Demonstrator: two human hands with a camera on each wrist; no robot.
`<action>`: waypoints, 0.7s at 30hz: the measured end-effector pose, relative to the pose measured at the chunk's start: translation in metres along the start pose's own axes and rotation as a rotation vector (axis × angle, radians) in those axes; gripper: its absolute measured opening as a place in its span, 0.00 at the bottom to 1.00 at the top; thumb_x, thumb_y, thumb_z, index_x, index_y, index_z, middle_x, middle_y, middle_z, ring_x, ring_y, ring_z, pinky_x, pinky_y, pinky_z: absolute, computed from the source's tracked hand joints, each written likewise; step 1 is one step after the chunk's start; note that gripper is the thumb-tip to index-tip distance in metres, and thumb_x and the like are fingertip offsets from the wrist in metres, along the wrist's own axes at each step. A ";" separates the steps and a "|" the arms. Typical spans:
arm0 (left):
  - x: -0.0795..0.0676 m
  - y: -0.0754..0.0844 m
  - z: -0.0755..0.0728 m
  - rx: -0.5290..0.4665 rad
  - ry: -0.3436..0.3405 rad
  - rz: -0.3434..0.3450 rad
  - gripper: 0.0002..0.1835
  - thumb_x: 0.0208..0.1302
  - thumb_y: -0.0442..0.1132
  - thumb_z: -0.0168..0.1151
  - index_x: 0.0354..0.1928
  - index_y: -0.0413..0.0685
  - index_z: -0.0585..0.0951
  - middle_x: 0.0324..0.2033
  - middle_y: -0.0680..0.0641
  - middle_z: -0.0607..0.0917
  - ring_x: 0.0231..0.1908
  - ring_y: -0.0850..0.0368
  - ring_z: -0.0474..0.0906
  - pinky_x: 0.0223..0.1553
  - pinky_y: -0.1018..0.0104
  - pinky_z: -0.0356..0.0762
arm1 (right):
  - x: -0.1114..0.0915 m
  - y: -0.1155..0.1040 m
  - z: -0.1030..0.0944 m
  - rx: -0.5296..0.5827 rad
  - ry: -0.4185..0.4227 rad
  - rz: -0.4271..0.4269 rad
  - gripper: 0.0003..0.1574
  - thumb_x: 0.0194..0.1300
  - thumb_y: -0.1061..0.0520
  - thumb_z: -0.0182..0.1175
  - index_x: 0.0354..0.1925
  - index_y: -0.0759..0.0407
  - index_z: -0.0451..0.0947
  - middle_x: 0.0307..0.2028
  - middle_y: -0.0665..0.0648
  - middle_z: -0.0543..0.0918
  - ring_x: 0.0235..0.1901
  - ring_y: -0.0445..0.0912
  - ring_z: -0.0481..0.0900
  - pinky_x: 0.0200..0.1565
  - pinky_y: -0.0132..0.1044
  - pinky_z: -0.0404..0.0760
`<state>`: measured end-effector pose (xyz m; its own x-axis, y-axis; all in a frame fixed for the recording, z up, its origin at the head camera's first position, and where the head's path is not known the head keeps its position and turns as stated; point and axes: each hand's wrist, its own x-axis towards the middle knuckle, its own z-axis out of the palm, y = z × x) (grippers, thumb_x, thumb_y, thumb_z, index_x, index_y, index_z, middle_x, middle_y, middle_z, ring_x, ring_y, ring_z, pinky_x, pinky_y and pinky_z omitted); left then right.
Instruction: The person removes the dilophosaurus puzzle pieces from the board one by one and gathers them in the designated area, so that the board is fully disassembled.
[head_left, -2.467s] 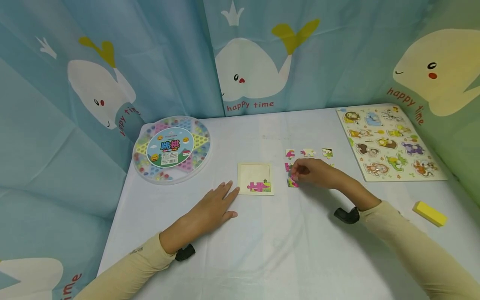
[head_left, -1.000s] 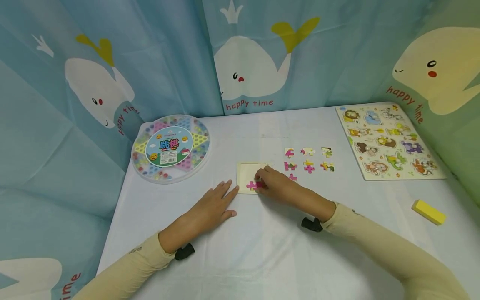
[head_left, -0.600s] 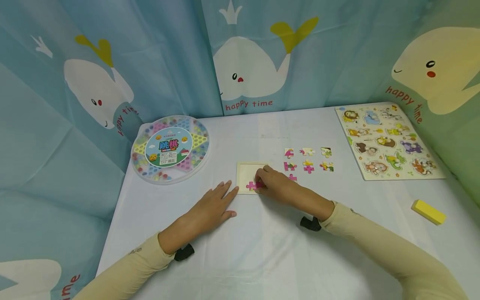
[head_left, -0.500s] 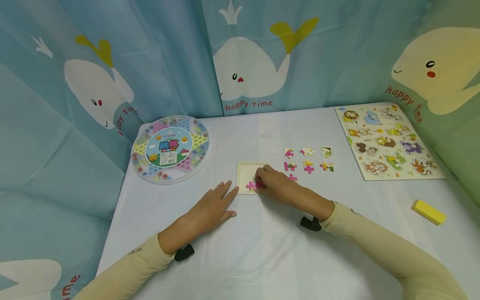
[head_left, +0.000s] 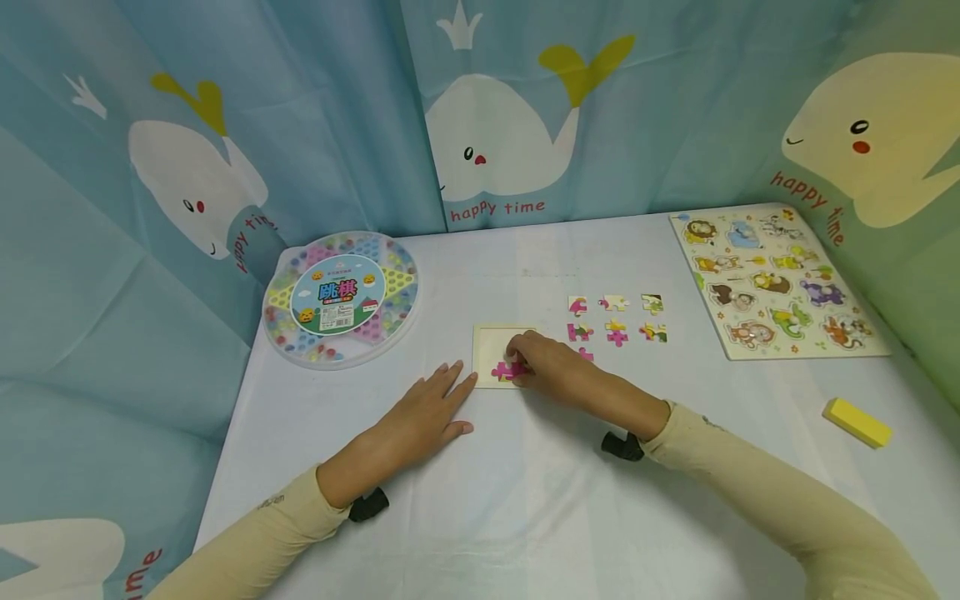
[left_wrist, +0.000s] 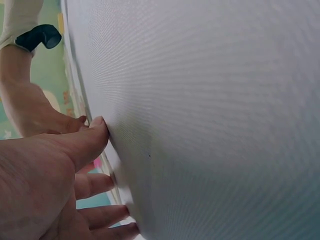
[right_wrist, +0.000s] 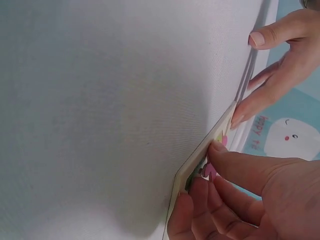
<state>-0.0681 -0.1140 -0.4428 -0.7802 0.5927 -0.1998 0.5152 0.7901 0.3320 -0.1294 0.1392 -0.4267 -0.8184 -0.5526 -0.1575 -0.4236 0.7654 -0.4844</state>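
A shallow square puzzle tray lies on the white table, with pink jigsaw pieces along its lower side. My right hand is over the tray's right part, thumb and fingers pinching a pink jigsaw piece in the right wrist view; the hand hides much of it. My left hand lies flat with fingers spread, a fingertip touching the tray's lower left corner. Loose jigsaw pieces lie in rows right of the tray, one partly covered by my right wrist.
A round Chinese checkers box stands at the back left. An animal peg puzzle board lies at the back right, and a yellow block sits nearer on the right. A whale-print curtain hangs behind the table.
My right hand has moved left from the loose pieces to the tray. During the last half second its fingers shift only slightly left. My left hand stays in place.
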 end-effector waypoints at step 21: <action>0.000 0.002 0.001 -0.006 0.002 -0.016 0.39 0.79 0.53 0.59 0.82 0.44 0.61 0.82 0.36 0.58 0.81 0.36 0.54 0.75 0.36 0.61 | -0.012 0.014 -0.017 0.108 0.092 -0.153 0.09 0.71 0.64 0.68 0.47 0.57 0.80 0.37 0.50 0.84 0.38 0.43 0.80 0.43 0.39 0.83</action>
<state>-0.0667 -0.1127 -0.4430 -0.7891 0.5794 -0.2038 0.5001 0.7988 0.3345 -0.1323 0.1620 -0.4165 -0.7817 -0.6237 0.0020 -0.5057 0.6319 -0.5873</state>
